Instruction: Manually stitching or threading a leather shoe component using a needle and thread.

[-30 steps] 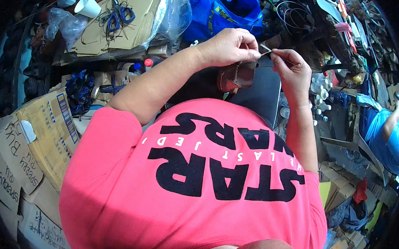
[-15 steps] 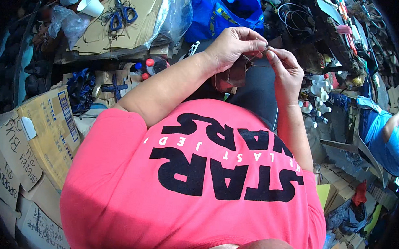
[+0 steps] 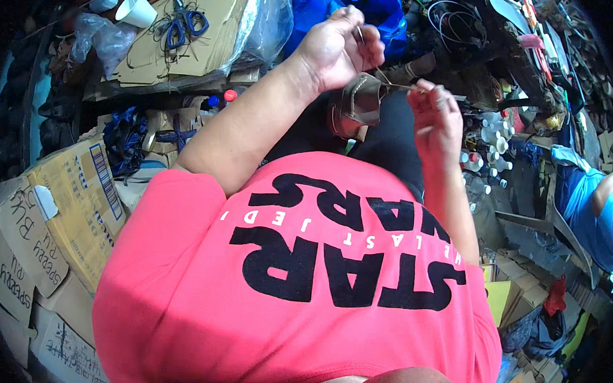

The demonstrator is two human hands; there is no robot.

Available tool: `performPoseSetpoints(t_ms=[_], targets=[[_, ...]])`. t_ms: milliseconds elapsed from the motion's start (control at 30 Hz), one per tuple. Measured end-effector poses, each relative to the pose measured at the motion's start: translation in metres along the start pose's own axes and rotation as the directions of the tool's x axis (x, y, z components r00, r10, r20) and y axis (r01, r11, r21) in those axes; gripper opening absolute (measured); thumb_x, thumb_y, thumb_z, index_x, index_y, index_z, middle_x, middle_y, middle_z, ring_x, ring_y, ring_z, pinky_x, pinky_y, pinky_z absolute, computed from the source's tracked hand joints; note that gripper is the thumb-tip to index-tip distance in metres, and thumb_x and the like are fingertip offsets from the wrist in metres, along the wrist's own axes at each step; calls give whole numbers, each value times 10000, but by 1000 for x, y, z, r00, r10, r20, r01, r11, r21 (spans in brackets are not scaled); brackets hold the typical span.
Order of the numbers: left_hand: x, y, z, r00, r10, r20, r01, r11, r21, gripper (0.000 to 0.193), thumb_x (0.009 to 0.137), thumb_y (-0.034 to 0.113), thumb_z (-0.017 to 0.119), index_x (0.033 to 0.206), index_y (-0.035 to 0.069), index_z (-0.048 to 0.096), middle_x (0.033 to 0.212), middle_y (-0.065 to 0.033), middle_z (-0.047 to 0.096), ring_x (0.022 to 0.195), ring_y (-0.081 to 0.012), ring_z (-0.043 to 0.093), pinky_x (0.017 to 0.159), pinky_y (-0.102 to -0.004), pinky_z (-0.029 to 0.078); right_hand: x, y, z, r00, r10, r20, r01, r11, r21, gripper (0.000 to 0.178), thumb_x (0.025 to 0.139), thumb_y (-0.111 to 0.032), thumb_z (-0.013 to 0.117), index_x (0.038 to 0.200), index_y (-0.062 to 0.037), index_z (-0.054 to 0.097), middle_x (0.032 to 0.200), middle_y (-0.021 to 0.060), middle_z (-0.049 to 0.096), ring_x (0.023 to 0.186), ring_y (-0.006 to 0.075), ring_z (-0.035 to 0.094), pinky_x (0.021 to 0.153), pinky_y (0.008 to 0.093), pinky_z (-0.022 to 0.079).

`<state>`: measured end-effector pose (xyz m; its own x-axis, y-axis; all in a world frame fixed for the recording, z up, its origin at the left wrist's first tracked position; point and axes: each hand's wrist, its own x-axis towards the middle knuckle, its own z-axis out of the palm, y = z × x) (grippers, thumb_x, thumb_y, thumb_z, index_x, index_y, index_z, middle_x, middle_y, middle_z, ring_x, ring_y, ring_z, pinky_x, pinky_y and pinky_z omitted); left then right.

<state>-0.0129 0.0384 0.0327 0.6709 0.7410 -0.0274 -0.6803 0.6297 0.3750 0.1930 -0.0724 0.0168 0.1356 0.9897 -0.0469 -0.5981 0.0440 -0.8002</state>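
A brown leather piece, shaped like a shoe upper with pale stitching along its edge, rests between my thighs. A thin brown cord runs from its far edge out to both hands. My left hand is raised beyond the leather on the left, fingers curled round one strand. To the right, my right hand pinches the other strand between thumb and fingertips. The strands look taut and spread apart. Neither hand touches the leather itself. Part of the leather's underside is hidden by shadow and my legs.
Blue-handled scissors lie among loose strands on stacked brown sheets at the far left, beside a white cup. A blue bag stands ahead. Small bottles crowd the right; a cardboard box stands left.
My hands were together at the leather's far edge and have drawn apart, the left up and away, the right slightly down. The cord is now stretched between them and the leather shows more.
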Motion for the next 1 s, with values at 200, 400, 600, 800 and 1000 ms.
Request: performPoseSetpoints(t_ms=[200, 400, 600, 800, 1000], targets=[[-15, 0, 25, 997, 75, 37, -84, 891, 446, 139, 986, 205, 491, 878, 124, 524, 639, -11, 497, 522, -102, 413, 582, -291, 396, 20, -2, 20, 983, 88, 162, -131, 950, 282, 324, 995, -367, 455, 826, -95, 504, 691, 38, 512, 661, 193, 523, 814, 399, 466], [-28, 43, -39, 864, 423, -272, -222, 807, 547, 131, 956, 80, 483, 841, 143, 498, 578, 30, 342, 461, -77, 281, 468, -252, 291, -1, 34, -8, 958, 247, 149, -240, 969, -66, 334, 985, -328, 499, 735, -132, 396, 594, -31, 322, 552, 101, 330, 588, 255, 314], [-51, 28, -2, 939, 344, -11, -226, 641, 734, 76, 962, 127, 523, 899, 98, 555, 755, -14, 530, 645, -125, 524, 632, -272, 448, -2, 25, 8, 919, 359, 165, -326, 925, -196, 220, 933, -287, 610, 848, -120, 494, 653, -62, 331, 590, 70, 329, 584, 232, 319], [-63, -8, 68, 860, 172, 481, -505, 149, 850, 40, 848, 69, 689, 876, 40, 686, 962, -52, 605, 938, -158, 579, 833, -289, 458, -32, 2, 45, 925, 287, 249, -140, 867, -478, 589, 833, -32, 693, 1353, -56, 416, 1127, 45, 563, 1040, 117, 554, 871, 250, 445], [-41, -27, 19, 982, -21, 190, -163, 424, 891, 684, 760, 349, 774, 1331, 90, 502, 1266, -63, 525, 1111, -152, 507, 985, -311, 405, -37, -19, 27, 959, 204, 195, -93, 881, -464, 246, 996, -250, 500, 961, -32, 609, 736, -66, 494, 644, 27, 388, 591, 195, 297]])
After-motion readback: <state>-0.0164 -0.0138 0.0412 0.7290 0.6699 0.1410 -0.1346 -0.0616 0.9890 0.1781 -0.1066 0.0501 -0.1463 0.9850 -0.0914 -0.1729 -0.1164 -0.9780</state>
